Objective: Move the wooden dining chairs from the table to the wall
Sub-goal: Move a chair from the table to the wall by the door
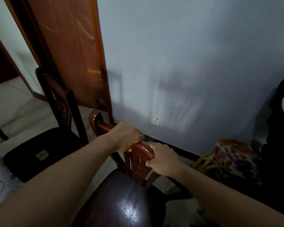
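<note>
Chair [121, 202] sits under both hands, its back toward the wall [187, 63]. Left hand [125, 136] and right hand [162, 159] clamp its top rail [142, 149]. Placement seems underway; next, push it flush beyond the hands.

Tight gap at the wall

Second chair [44, 145] stands close on the left; floral stool [233, 159] and dark shape [279, 145] crowd the right; bare floor [184, 161] lies between, under the wall [187, 63].
</note>
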